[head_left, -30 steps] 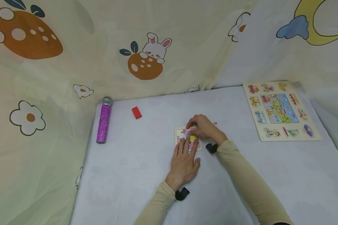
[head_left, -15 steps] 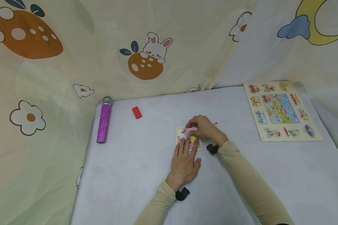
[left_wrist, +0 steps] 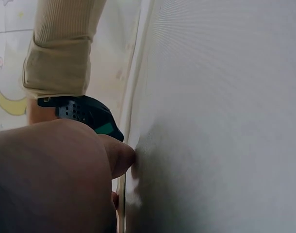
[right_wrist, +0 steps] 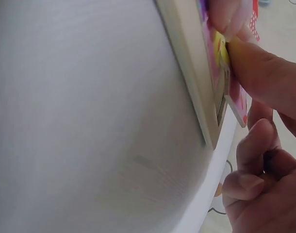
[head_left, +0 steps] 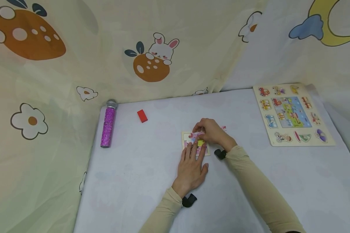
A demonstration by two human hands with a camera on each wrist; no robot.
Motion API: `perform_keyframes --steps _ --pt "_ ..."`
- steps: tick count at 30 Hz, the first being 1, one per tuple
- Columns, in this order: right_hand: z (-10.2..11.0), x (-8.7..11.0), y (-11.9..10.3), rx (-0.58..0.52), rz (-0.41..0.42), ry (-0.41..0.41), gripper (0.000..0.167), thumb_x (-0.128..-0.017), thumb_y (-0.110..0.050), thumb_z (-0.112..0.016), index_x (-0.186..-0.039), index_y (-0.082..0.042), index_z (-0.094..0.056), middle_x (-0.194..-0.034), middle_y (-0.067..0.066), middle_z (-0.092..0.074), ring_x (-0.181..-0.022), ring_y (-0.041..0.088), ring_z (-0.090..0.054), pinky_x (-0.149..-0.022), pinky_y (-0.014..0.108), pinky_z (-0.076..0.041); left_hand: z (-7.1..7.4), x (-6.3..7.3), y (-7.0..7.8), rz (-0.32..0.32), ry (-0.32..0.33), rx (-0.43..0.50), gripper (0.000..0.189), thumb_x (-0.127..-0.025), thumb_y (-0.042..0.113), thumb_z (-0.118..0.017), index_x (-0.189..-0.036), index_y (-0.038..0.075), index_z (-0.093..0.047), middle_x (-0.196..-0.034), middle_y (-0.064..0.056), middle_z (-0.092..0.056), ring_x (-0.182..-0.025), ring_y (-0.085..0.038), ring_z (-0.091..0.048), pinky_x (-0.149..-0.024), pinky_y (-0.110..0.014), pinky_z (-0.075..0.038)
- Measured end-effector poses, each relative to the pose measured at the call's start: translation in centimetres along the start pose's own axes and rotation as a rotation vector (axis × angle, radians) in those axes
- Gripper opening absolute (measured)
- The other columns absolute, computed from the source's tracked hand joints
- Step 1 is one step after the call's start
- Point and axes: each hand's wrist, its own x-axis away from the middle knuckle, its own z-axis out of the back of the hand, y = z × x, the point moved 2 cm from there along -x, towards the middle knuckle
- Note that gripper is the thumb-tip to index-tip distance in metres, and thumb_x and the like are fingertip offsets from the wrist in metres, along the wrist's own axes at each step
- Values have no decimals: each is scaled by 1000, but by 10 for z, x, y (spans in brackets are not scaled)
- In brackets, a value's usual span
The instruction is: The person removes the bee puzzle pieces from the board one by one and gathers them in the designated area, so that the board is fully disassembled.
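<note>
A small jigsaw puzzle board (head_left: 183, 144) with a pale frame and a pink picture lies mid-table. My left hand (head_left: 191, 173) rests on it with straight, spread fingers. At the board's far right corner, my right hand (head_left: 212, 132) pinches a puzzle piece (right_wrist: 237, 103) between thumb and fingers. In the right wrist view this piece sits tilted, one edge raised above the frame. Another pink piece (head_left: 223, 128) shows partly behind my right hand. In the left wrist view my left hand (left_wrist: 51, 174) hides most of the board.
A purple glitter microphone (head_left: 108, 127) lies at the table's left edge, with a red block (head_left: 142, 116) to its right. At the right lies a larger picture puzzle board (head_left: 266, 136). Patterned cloth (head_left: 105, 71) hangs behind the white tabletop (head_left: 134, 181).
</note>
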Motion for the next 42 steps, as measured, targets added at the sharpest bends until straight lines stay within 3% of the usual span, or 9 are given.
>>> perform_keyframes --steps 5,13,24,29,35,42 --pt "0 1 -1 -20 -14 -12 23 -83 1 -87 -103 -6 -78 -91 5 -70 -82 18 -58 -77 33 -50 2 0 0 -6 17 10 67 -111 47 -44 -170 19 -27 -179 -13 -7 -165 -36 -11 -132 -52 -18" --pt "-1 4 -3 -39 -47 -54 24 -87 0 -83 -110 -7 -77 -103 7 -72 -85 19 -60 -79 34 -52 4 -1 -2 -1 15 41 65 -111 48 -45 -169 21 -31 -177 -13 -13 -164 -36 -12 -132 -51 -18" --pt "0 7 -5 -40 -10 -101 28 -90 0 -81 -117 -8 -78 -106 6 -75 -99 23 -66 -92 43 -56 1 0 -3 19 12 80 65 -111 51 -42 -169 25 -29 -178 -11 -13 -165 -34 -10 -133 -50 -17" --pt "0 9 -6 -13 5 -107 28 -92 -2 -80 -120 -7 -77 -104 6 -74 -96 22 -64 -92 43 -55 2 1 -2 9 25 88 65 -111 50 -44 -169 23 -31 -178 -10 -13 -165 -35 -11 -132 -51 -18" --pt "5 14 -1 -20 38 -49 29 -94 -6 -80 -122 -8 -75 -100 4 -70 -95 22 -61 -89 41 -51 3 1 -1 3 30 86 64 -111 49 -44 -168 20 -32 -176 -14 -18 -164 -36 -13 -132 -51 -19" --pt "36 33 25 -70 3 69 31 -96 -4 -76 -127 -6 -73 -113 10 -72 -99 25 -63 -92 45 -52 2 0 -1 10 20 82 66 -111 50 -44 -169 20 -30 -176 -16 -20 -164 -37 -13 -132 -50 -17"
